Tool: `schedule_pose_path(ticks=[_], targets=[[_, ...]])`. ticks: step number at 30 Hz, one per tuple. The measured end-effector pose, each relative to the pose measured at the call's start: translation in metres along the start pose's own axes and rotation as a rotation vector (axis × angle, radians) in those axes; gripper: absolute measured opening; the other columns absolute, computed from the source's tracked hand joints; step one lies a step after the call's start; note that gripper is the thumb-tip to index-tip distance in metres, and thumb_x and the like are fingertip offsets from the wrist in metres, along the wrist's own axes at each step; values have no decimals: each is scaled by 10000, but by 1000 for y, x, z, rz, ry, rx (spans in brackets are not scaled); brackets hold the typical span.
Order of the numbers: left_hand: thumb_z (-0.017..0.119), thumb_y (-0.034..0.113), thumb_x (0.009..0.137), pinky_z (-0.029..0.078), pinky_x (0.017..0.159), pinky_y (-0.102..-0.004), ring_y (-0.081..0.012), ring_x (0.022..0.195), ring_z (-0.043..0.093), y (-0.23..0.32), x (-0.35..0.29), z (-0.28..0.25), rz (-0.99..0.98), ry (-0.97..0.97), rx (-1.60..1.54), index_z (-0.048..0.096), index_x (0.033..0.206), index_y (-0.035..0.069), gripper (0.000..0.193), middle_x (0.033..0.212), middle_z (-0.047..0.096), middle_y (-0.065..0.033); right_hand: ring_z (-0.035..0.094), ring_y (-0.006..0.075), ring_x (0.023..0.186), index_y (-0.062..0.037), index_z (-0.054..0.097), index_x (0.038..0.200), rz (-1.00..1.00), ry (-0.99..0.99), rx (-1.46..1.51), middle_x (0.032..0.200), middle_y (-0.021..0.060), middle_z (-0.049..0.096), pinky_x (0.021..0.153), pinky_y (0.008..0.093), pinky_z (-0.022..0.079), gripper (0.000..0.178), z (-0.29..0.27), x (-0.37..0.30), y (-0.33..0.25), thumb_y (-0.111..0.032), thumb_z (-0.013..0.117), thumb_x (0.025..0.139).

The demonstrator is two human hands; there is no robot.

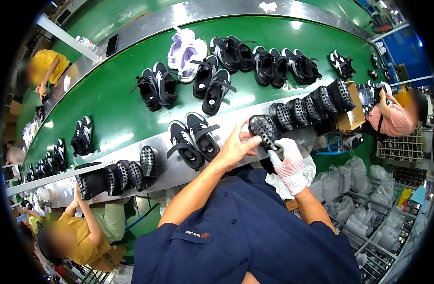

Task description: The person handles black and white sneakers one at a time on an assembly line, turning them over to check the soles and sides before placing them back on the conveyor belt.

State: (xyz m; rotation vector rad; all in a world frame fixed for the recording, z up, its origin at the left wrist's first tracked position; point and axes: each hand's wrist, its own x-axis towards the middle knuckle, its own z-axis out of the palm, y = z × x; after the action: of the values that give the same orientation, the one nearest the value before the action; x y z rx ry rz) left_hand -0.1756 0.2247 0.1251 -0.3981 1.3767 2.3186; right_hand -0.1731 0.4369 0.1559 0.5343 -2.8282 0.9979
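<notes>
I hold a black, shoe-shaped piece with a face full of round bumps (263,128) between both hands, above the metal edge of the bench. My bare left hand (237,147) grips its left side with fingers and thumb. At its lower end, my right hand (290,165), in a white glove with coloured stripes, is closed on it. A pair of black-and-white sneakers (193,141) with straps stands on the metal edge, just left of my left hand. Right of the held piece, several like black bumpy pieces (298,112) stand in a row.
A green conveyor belt (108,113) carries several black sneakers (211,84) and a lilac-white pair (187,52). An open cardboard box (352,109) ends the row. Co-workers sit at left and right. Crates with plastic-wrapped bundles (359,217) stand at lower right. More bumpy pieces (124,175) line the left edge.
</notes>
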Motion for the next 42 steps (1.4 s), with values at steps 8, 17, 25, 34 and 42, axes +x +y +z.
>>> schedule_pose_path(ticks=[8,17,25,34,42], targets=[[657,-25,971,566,768,-259,-106,850,684,0,2,-26,121,55,-371,488,1424,44,489,980,703,-42,655,375,973,14,639,1187,61,-114,121,1080,195,650,854,434,536,547,28,12,-36,-346,837,827],[658,-13,935,598,676,-330,-178,766,700,-3,-48,-83,94,406,328,580,1269,1,344,932,698,-85,687,467,837,-6,627,967,255,-695,151,847,264,700,760,522,534,461,59,10,-51,-457,717,931],[748,119,821,485,891,-474,-392,1000,610,-3,-17,-134,409,377,1697,684,1142,14,344,1004,662,-182,709,416,894,-31,711,888,-60,-950,-192,895,212,728,821,478,557,477,74,56,-72,-506,694,924],[782,117,842,527,822,-525,-483,984,667,12,-8,-135,270,553,1310,555,1324,-15,550,1028,695,-282,702,422,856,24,716,874,-27,-1030,-111,843,266,698,787,476,538,523,74,76,-61,-497,688,900],[865,155,710,450,828,-431,-316,965,546,-27,-50,-108,552,489,1654,675,967,88,326,976,559,-123,664,396,722,20,711,882,92,-1041,18,751,234,665,705,448,509,566,47,65,-51,-544,678,912]])
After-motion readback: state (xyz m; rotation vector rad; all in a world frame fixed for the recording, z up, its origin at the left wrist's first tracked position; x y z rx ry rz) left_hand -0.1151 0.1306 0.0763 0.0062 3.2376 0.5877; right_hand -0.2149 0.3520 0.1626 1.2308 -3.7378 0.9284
